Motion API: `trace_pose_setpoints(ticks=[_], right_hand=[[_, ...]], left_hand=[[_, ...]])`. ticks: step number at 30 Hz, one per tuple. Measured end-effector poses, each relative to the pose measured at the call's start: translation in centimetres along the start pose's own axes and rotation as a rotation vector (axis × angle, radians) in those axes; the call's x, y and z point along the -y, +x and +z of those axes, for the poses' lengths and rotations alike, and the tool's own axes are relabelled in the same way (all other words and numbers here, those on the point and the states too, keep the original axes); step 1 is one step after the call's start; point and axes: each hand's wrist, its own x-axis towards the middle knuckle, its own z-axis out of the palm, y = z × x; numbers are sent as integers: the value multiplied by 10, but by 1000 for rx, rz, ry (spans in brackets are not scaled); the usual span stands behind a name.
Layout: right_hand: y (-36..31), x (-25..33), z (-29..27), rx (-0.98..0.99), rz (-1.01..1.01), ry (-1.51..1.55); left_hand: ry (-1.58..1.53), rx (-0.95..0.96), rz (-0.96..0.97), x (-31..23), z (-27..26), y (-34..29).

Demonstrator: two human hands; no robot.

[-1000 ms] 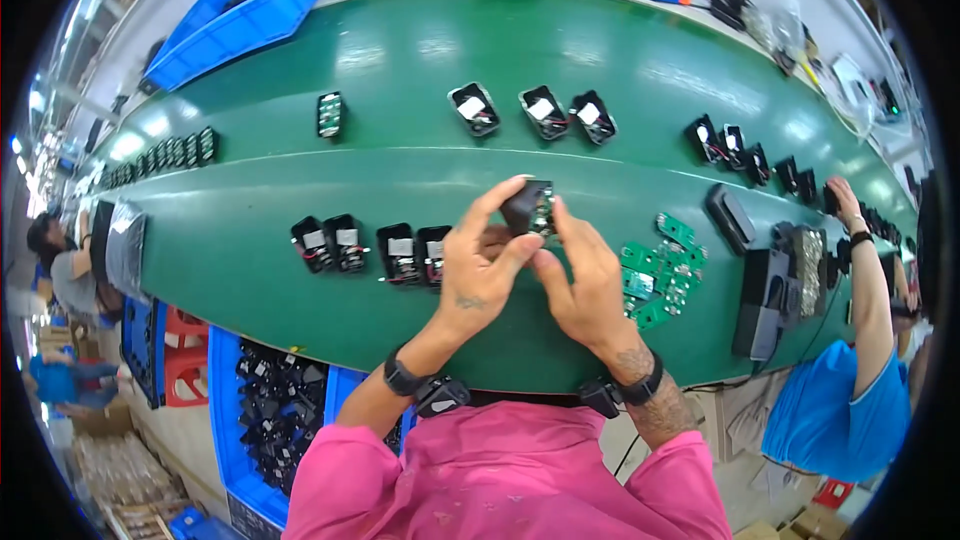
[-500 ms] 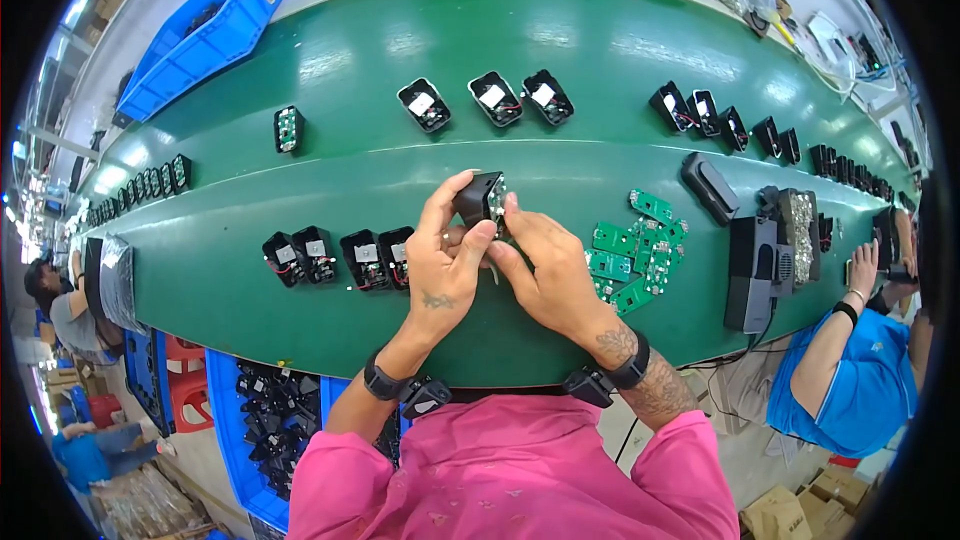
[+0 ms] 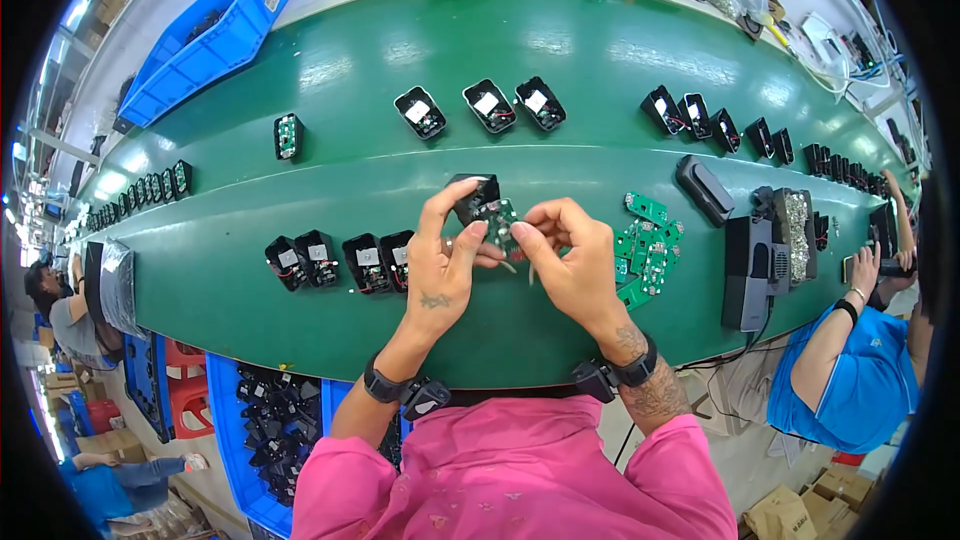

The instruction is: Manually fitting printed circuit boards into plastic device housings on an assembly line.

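My left hand (image 3: 441,275) is closed around a small black plastic housing (image 3: 476,190) above the middle of the green table. Against the housing's open side, tilted, is a green circuit board (image 3: 496,221) with small parts on it. My right hand (image 3: 578,265) pinches the board's right edge between thumb and fingers. A short pale wire hangs below it; where it attaches I cannot tell. To the left of my left hand stand several open black housings (image 3: 315,258) with wires inside. Right of my right hand lies a loose pile of green circuit boards (image 3: 652,252).
More open housings (image 3: 489,106) stand along the far part of the green table (image 3: 400,30). A black device (image 3: 750,273) and a dark oblong case (image 3: 706,190) are at the right, near a co-worker in blue (image 3: 850,370). Blue crates (image 3: 215,35) stand far left and below the near edge.
The circuit board has turned so that its face shows, tilted away from the housing. My right hand has shifted slightly right with its grip on the board's edge.
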Motion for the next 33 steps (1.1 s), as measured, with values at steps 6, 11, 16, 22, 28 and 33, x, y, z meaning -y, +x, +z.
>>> trace_pose_setpoints(ticks=[6,11,16,22,28,33], right_hand=[[3,1,3,31,179,485],[6,4,-6,216,295,416],[2,2,-10,107,81,53],[1,12,-14,161,-71,-55],[2,16,-18,211,-195,-177],[4,10,-10,90,-223,-250]], left_hand=[[-68,18,27,-2,1,3],[1,11,54,1,-2,3],[-119,91,-126,-2,3,7],[224,60,128,7,13,-3],[423,-33,273,9,14,-1],[467,-79,158,2,18,-5]])
